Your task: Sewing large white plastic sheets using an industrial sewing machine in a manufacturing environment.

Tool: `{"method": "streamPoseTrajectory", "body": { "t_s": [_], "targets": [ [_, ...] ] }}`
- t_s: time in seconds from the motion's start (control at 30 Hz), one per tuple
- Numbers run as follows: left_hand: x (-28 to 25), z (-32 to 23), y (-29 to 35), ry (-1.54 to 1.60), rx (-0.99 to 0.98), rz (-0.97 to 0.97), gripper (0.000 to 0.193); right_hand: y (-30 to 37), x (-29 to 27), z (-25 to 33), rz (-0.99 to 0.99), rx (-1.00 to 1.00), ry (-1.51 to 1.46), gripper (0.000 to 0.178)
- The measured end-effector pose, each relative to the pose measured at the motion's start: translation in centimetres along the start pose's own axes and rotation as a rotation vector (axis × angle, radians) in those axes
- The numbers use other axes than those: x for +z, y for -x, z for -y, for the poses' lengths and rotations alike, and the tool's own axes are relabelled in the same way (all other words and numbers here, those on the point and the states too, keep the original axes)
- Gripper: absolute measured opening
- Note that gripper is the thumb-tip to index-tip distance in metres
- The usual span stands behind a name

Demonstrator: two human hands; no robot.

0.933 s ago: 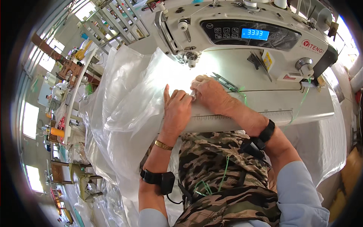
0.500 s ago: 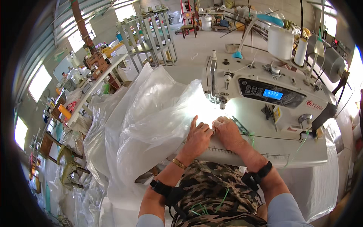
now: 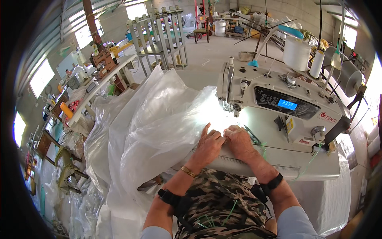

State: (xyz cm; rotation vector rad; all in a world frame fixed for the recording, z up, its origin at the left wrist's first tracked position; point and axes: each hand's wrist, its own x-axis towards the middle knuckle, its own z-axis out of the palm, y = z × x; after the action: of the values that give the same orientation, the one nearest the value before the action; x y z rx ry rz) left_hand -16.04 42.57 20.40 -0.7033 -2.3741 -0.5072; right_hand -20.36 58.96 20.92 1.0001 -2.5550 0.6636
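Note:
A large sheet of thin, translucent white plastic (image 3: 155, 115) lies bunched on the sewing machine table, its right part running under the lit needle area. At its near edge my left hand (image 3: 209, 144) is closed on the sheet, index finger pointing forward. Close beside it, my right hand (image 3: 240, 144) pinches the same edge, fingertips bent down; the exact grip is hidden beneath the fingers. Both hands are just in front of the white sewing machine (image 3: 274, 93), below its needle. Dark thread snips (image 3: 252, 135) rest on the table right of my right hand.
A ruler strip (image 3: 278, 164) runs along the table's front edge. Thread cones (image 3: 297, 53) stand behind the machine. To the left are a side table (image 3: 105, 81) with a brown sewing machine (image 3: 104, 63) and heaped plastic. A grey metal rack (image 3: 161, 42) stands at the back.
The whole view has tilted and shifted slightly. Both hands stay at the sheet's near edge with almost the same grip, and the sheet looks little changed.

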Motion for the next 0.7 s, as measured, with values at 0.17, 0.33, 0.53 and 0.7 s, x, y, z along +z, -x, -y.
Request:
{"method": "streamPoseTrajectory", "body": {
  "t_s": [0.17,0.33,0.53,0.7],
  "targets": [
    [-0.15,0.06,0.16,0.014,0.002,0.008,0.007,0.05,-0.03,0.2,0.019,-0.004,0.013,0.011],
    [-0.31,0.03,0.22,0.017,0.003,0.018,0.005,0.11,-0.02,0.22,0.004,-0.018,0.003,0.011],
    [-0.2,0.04,0.2,0.024,0.011,0.003,0.007,0.01,0.08,0.31,-0.023,-0.019,0.016,0.01],
    [-0.27,-0.08,0.22,0.016,0.005,0.02,0.007,0.03,0.07,0.3,-0.016,-0.028,0.033,0.011]
  ]
}}
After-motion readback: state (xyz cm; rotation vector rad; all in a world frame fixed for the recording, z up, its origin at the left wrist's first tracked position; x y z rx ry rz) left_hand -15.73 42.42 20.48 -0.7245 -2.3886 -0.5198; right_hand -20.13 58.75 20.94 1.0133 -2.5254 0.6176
